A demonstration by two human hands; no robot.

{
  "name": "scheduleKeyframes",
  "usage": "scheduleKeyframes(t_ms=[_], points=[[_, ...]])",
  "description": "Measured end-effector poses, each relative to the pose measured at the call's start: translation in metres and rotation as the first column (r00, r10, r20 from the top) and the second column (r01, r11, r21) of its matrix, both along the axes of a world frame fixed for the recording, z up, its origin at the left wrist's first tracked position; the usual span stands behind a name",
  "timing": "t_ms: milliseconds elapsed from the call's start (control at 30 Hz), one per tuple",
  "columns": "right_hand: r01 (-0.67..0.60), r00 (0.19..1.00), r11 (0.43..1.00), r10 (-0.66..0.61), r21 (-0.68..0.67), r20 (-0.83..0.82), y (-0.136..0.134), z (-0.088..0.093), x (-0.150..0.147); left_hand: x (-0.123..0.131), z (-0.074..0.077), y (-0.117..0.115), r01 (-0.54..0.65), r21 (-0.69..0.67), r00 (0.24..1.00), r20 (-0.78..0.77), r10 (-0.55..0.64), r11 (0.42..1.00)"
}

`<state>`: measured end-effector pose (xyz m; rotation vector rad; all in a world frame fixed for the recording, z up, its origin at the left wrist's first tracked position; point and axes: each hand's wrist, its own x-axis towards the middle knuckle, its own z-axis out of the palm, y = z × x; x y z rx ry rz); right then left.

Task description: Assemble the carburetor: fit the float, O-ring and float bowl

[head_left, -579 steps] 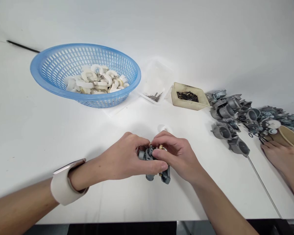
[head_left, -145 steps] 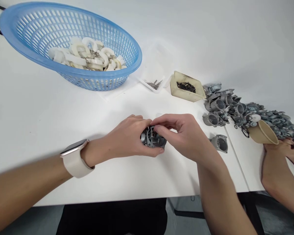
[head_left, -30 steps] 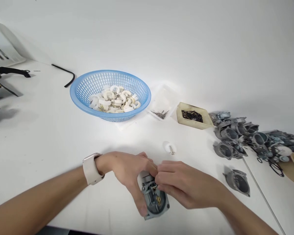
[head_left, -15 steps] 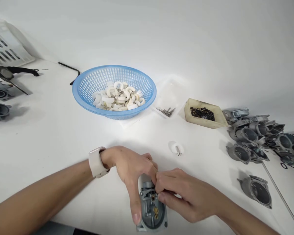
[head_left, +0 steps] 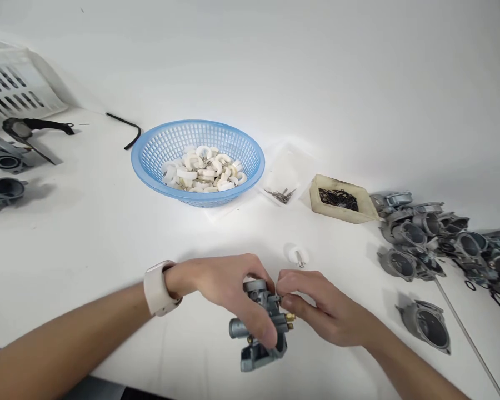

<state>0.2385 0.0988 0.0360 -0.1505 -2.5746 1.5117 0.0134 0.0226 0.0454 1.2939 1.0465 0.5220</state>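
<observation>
My left hand (head_left: pixel 237 291), a pale watch on its wrist, is closed around a grey metal carburetor body (head_left: pixel 256 355), holding it tilted over the table near the front. Brass fittings (head_left: pixel 290 318) stick out of the carburetor's right side. Thumb and forefinger of my right hand (head_left: pixel 320 308) are pinched together at the carburetor's upper right edge. Whatever lies between those fingertips is too small or hidden to make out. Just beyond my right hand, a white C-shaped float (head_left: pixel 299 256) with a small metal hinge lies on the table.
A blue mesh basket (head_left: pixel 144 171) holds many white floats (head_left: pixel 204 166). Right of it are a clear tray (head_left: pixel 289 166) of thin metal pins and a cream box (head_left: pixel 360 211) of black rings. Carburetor bowls (head_left: pixel 431 328) pile at right; carburetors (head_left: pixel 6 161) and a white crate (head_left: pixel 29 83) stand left.
My left hand has turned the carburetor from its open face upward onto its side, brass fittings now pointing right. My right hand has moved slightly up and right, still pinched. The view shifted a little.
</observation>
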Motion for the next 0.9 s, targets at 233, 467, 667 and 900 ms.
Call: scheduleKeyframes(t_ms=[233,467,667,900], points=[[0.018,0.996,1.000,-0.018,-0.001,-0.085,0.001,-0.001,-0.001,0.002,-0.010,-0.016,-0.046,0.012,0.997,-0.058,0.047,0.999],[0.043,0.998,0.999,-0.044,-0.015,-0.054,-0.002,0.000,0.000,0.002,-0.020,-0.019,-0.065,0.098,0.996,-0.052,0.070,0.993],[0.053,0.994,0.995,-0.045,-0.080,0.096,-0.004,0.008,0.000,0.002,-0.018,-0.017,-0.040,0.016,0.998,-0.051,0.041,0.999],[0.199,0.960,0.942,-0.133,-0.269,0.246,-0.006,0.002,-0.004,0.008,-0.006,-0.006,-0.020,-0.101,0.991,-0.132,0.007,0.995]])
